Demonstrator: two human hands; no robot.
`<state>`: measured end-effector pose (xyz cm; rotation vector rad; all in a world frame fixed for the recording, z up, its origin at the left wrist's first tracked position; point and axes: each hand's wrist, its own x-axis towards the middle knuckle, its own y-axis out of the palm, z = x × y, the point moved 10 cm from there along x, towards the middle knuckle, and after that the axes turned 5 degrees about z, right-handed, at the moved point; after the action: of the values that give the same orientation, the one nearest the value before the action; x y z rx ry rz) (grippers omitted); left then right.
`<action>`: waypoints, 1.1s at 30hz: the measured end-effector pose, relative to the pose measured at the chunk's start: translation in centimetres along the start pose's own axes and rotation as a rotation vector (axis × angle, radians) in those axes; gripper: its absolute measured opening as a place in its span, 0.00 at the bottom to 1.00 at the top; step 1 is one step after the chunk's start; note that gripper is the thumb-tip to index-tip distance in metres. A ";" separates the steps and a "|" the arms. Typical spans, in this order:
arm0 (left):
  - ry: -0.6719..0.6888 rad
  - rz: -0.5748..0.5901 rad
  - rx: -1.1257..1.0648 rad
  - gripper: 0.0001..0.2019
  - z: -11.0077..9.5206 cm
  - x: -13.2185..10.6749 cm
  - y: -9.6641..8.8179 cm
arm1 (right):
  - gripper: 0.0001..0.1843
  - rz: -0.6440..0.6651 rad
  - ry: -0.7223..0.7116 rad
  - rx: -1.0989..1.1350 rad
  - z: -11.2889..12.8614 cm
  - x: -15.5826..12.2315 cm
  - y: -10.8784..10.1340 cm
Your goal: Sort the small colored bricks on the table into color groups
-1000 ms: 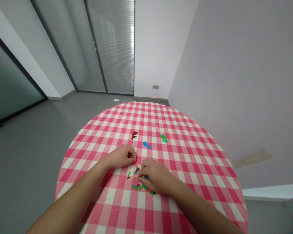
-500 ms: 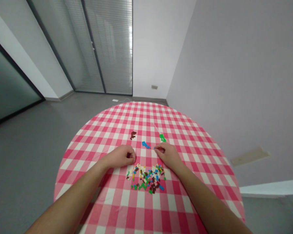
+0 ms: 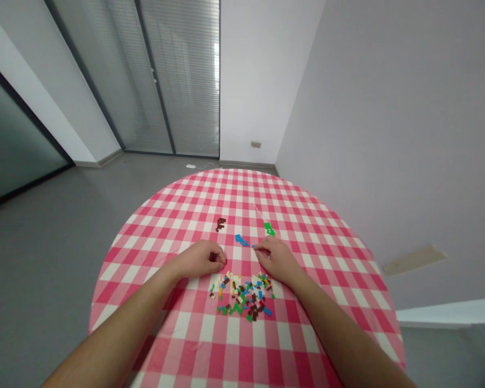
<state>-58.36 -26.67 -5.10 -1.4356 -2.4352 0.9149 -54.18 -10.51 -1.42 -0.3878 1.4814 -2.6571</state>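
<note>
My right hand [image 3: 277,257] is closed in a pinch, with a small blue toy brick [image 3: 253,246] at its fingertips, low over the table or touching it. Just left of that brick lies a group of blue bricks [image 3: 241,240]. Beyond the right hand are green bricks [image 3: 269,229], grouped together. My left hand [image 3: 205,258] rests on the cloth, loosely curled, thumb and finger together and nothing seen in it. Between the wrists and nearer to me spreads a loose pile of small mixed bricks [image 3: 246,295] in green, brown, blue, white and yellow.
A group of dark brown bricks [image 3: 220,224] lies farther out on the left. Everything sits on a round table with a red and white checked cloth [image 3: 242,355]. A grey wall [image 3: 388,134] stands to the right, and a glass partition [image 3: 178,81] rises behind.
My right hand has shifted slightly left with the blue brick, closer to the group of blue bricks. My left hand has barely moved.
</note>
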 end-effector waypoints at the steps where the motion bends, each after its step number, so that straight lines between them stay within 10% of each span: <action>1: -0.008 0.001 -0.011 0.06 0.1 0.0 0.0 | 0.11 0.005 -0.013 -0.003 0.2 0.0 0.1; 20: -0.035 0.046 0.039 0.07 -1.8 -0.7 0.1 | 0.17 0.047 -0.143 -0.034 1.9 -0.3 1.1; 28: 0.157 0.199 0.026 0.07 -4.5 -1.4 1.7 | 0.14 -0.011 -0.161 0.062 2.7 -0.5 0.5; 33: 0.216 0.205 0.088 0.07 -4.7 -1.4 2.1 | 0.11 0.211 -0.044 0.073 2.5 -1.0 -0.7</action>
<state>-54.00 -25.15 -2.36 -1.6798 -2.0979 0.8436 -52.57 -12.03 0.26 -0.2664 1.3273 -2.5120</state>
